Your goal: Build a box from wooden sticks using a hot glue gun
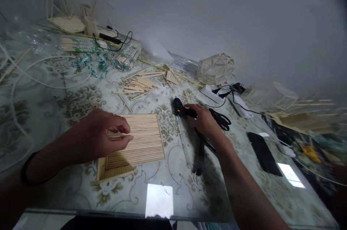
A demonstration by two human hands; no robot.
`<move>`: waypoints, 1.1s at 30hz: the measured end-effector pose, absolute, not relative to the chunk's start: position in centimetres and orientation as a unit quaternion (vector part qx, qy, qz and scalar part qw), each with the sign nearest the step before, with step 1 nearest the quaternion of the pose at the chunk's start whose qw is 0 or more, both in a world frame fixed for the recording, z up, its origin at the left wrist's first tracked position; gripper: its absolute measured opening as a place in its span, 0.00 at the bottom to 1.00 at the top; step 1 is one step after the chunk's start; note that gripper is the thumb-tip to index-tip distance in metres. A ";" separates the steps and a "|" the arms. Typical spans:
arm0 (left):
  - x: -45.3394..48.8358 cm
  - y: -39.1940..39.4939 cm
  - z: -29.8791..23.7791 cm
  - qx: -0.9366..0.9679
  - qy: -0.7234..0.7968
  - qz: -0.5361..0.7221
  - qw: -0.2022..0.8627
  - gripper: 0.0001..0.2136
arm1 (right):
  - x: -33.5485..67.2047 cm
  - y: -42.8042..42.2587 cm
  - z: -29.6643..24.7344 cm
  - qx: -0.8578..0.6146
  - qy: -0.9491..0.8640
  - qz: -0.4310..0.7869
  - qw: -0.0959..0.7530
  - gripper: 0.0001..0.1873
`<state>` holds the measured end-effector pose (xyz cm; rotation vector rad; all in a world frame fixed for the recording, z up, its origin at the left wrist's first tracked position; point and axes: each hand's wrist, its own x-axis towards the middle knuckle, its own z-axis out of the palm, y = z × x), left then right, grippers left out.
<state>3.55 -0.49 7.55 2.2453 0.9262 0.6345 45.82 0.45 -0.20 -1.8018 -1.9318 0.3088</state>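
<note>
My left hand rests on a flat panel of glued wooden sticks lying on the glass-topped table; its fingers pinch a thin wooden stick against the panel. My right hand is closed on a black glue gun to the right of the panel, nozzle pointing left. The gun's black cord runs off to the right.
Loose wooden sticks lie behind the panel. A stick-built polyhedron stands at the back, a power strip beside it. A black phone lies right. Stick models and bundled sticks sit far left.
</note>
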 end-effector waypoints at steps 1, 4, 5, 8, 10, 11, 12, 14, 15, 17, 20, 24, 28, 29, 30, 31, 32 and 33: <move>3.5 -0.5 7.5 0.845 0.360 0.229 0.322 0.09 | 45.7 0.5 -0.3 -0.658 -0.705 0.109 0.242 0.17; 3.3 -0.4 7.7 0.842 0.366 0.195 0.344 0.11 | 45.4 0.2 0.2 -0.662 -0.692 0.093 0.275 0.17; 3.2 -0.4 7.8 0.845 0.364 0.190 0.343 0.12 | 45.3 -0.1 0.6 -0.665 -0.683 0.089 0.290 0.17; 2.8 -0.1 8.3 0.842 0.376 0.197 0.333 0.15 | 45.0 -0.9 1.9 -0.675 -0.653 0.100 0.329 0.15; 2.5 0.2 8.7 0.828 0.401 0.205 0.334 0.16 | 44.5 -1.5 2.9 -0.670 -0.647 0.132 0.339 0.10; 2.3 0.4 8.9 0.818 0.416 0.206 0.338 0.16 | 44.2 -1.8 3.3 -0.663 -0.650 0.154 0.339 0.12; 2.2 0.5 9.1 0.808 0.430 0.207 0.345 0.16 | 43.7 -2.2 3.8 -0.653 -0.655 0.176 0.337 0.15; 2.0 0.8 9.4 0.790 0.446 0.212 0.362 0.15 | 42.5 -3.1 4.8 -0.633 -0.664 0.220 0.332 0.20; 1.9 0.9 9.6 0.783 0.450 0.217 0.370 0.16 | 41.7 -3.6 5.4 -0.623 -0.666 0.241 0.333 0.21; 1.8 1.0 9.8 0.776 0.450 0.228 0.379 0.16 | 40.1 -4.5 6.6 -0.598 -0.669 0.279 0.341 0.20; 1.8 1.0 9.8 0.777 0.444 0.233 0.379 0.15 | 37.7 -5.1 8.4 -0.538 -0.714 0.300 0.333 0.16; 1.9 0.7 9.5 0.789 0.435 0.228 0.368 0.14 | 35.4 -4.0 9.3 -0.456 -0.787 0.320 0.266 0.10; 2.5 0.3 9.3 0.804 0.413 0.226 0.363 0.14 | 33.9 -2.8 7.9 -0.414 -0.813 0.340 0.227 0.09; 2.6 0.2 9.3 0.806 0.408 0.224 0.366 0.13 | 33.7 -2.7 7.4 -0.407 -0.816 0.344 0.224 0.09; 2.8 0.1 9.3 0.807 0.404 0.222 0.369 0.13 | 33.5 -2.8 6.8 -0.401 -0.818 0.346 0.225 0.09; 2.9 0.0 9.3 0.808 0.401 0.219 0.372 0.12 | 33.5 -2.9 6.2 -0.397 -0.820 0.344 0.228 0.10; 3.1 -0.1 9.3 0.808 0.400 0.219 0.373 0.12 | 33.5 -3.0 5.7 -0.393 -0.823 0.339 0.233 0.10; 3.2 -0.2 9.3 0.808 0.399 0.218 0.374 0.12 | 33.6 -3.2 5.3 -0.388 -0.827 0.332 0.237 0.10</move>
